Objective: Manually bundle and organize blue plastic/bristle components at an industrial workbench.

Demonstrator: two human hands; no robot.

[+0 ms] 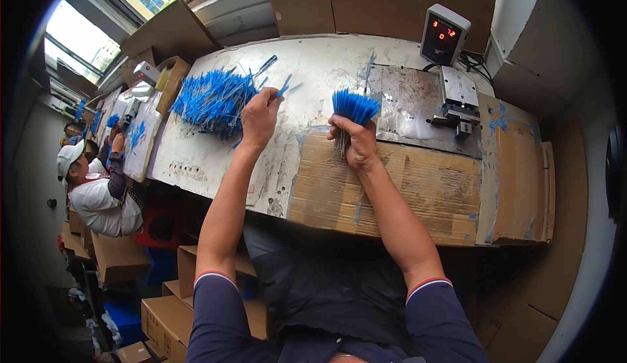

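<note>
My right hand (356, 142) is closed round a thick bundle of thin sticks with blue ends (356, 105); the blue ends fan upward and greyish shafts stick out below the fist. My left hand (260, 118) is closed in a pinch on a few blue-ended sticks (285, 87), held just right of a big heap. That heap of blue-ended sticks (212, 100) lies loose on the white worktable (313, 56). What exactly the sticks are is too small to tell.
Right of my right hand, a metal plate (405, 98) carries a small clamp-like fixture (459, 105). Behind it stands a box with a red digital display (445, 34). Flattened cardboard (392, 190) covers the front edge. A co-worker in a white cap (70, 157) sits at the left; cartons (163, 324) stand below.
</note>
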